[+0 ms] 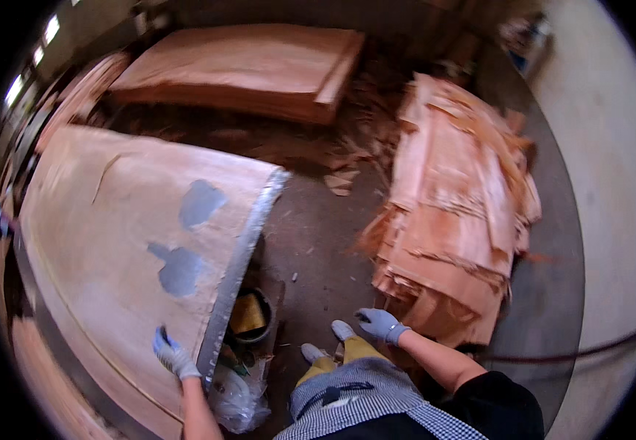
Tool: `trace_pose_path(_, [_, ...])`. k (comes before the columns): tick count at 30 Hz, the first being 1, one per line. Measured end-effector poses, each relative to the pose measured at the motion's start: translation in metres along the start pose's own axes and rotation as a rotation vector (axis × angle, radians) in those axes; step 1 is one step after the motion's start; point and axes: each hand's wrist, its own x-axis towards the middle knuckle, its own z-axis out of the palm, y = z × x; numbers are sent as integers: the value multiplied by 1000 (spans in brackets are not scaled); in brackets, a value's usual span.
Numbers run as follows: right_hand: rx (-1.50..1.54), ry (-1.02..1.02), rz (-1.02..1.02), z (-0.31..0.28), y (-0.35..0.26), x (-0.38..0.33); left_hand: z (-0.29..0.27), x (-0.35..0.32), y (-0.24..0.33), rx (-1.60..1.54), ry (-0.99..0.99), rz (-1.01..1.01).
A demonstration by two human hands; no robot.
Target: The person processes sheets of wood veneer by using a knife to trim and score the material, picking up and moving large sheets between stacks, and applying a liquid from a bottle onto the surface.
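Note:
My left hand (176,357), in a pale glove with blue on the fingers, is over the near right part of a large table (105,249) covered by a light wood sheet; its fingers point away from me and nothing shows in them. Two grey patches (181,273) mark the sheet beyond that hand. My right hand (382,325), gloved too, hangs with its fingers loosely apart and holds nothing I can see. Beside it lies a ragged pile of reddish wood veneer sheets (450,213).
Behind the table stands a thick, neat stack of veneer (230,62). A dark bucket (263,334) with something yellow inside and a clear plastic bag (239,400) sit by the table's metal edge (241,257). Veneer scraps (342,180) litter the floor. A pale wall (611,147) rises at right.

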Motion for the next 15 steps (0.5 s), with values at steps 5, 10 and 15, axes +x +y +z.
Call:
trace_pose_path(5, [140, 59, -112, -9, -69, -60, 19, -90, 203, -647, -462, -322])
trace_pose_path(10, [284, 148, -112, -47, -133, -80, 52, -162, 331, -1061, -1073, 94])
trace_pose_path(15, [550, 454, 38, -82, -53, -91, 82, -153, 381, -559, -953, 746])
